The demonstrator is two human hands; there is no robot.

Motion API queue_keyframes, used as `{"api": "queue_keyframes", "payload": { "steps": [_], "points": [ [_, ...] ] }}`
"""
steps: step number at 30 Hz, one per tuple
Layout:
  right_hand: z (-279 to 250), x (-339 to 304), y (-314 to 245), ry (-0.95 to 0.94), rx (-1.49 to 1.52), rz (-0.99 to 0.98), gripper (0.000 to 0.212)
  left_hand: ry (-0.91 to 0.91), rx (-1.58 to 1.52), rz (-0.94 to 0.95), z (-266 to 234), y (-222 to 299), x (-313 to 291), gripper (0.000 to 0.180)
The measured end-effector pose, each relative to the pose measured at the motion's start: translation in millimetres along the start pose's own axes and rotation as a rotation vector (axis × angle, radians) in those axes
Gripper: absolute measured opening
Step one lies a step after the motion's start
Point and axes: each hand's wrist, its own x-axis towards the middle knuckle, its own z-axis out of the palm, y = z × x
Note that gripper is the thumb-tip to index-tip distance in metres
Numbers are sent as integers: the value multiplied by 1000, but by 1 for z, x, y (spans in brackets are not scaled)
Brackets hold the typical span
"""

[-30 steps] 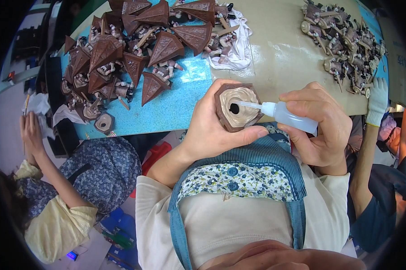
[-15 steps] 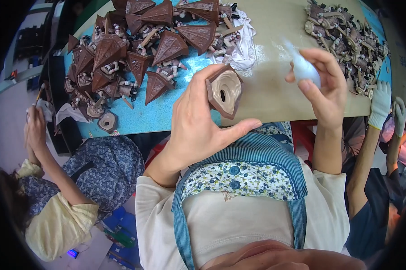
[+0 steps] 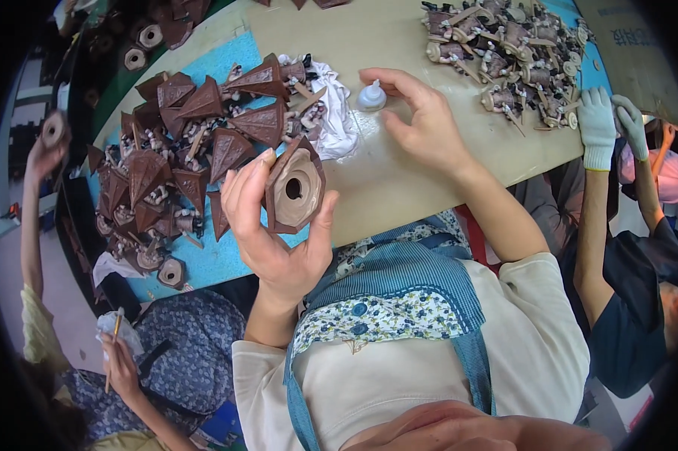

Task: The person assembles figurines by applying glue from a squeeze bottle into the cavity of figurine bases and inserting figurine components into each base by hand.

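Person's left hand (image 3: 275, 254) grips a brown faceted piece (image 3: 299, 209), beige hollow toward camera. Right hand (image 3: 429, 126), fingers spread, curves about a small whitish bottle (image 3: 371, 98) upright on the table (image 3: 384, 184); contact unclear. Brown cone-shaped pieces (image 3: 148, 177) heaped left, figurines (image 3: 497, 64) right.

Setting: workshop, apparently hand production. Evidence: long table (image 3: 376, 180) carries heaps of repeated items, brown pointed pieces (image 3: 148, 177) on the left, small figurines (image 3: 534, 75) on the right; squeeze bottle (image 3: 371, 98) stands between. Co-workers (image 3: 631, 301) flank the wearer (image 3: 399, 368), one with brush (image 3: 116, 326), one in pale gloves (image 3: 597, 124); wearer's apron (image 3: 407, 274) blue.
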Motion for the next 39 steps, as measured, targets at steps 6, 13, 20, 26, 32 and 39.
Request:
{"api": "queue_keyframes", "payload": {
  "steps": [6, 13, 20, 26, 32, 39],
  "points": [
    [-61, 9, 9, 259, -556, -193, 32, 113, -234, -35, 20, 5, 1, 73],
    [-63, 12, 10, 263, -1040, -302, 20, 215, -385, -46, 33, 1, 3, 79],
    [-62, -10, 14, 167, -772, -179, 26, 333, -386, -33, 35, -8, 0, 84],
    [-62, -20, 6, 165, -756, 49, 37, 352, -570, -41, 38, -9, 1, 86],
    [-57, -39, 2, 41, -689, 169, 35, 42, -967, -391, 11, -6, -9, 76],
    [-49, -41, -37, -143, 429, 218, 32, -175, -1386, -794, -1, -2, -18, 76]
  ]
}}
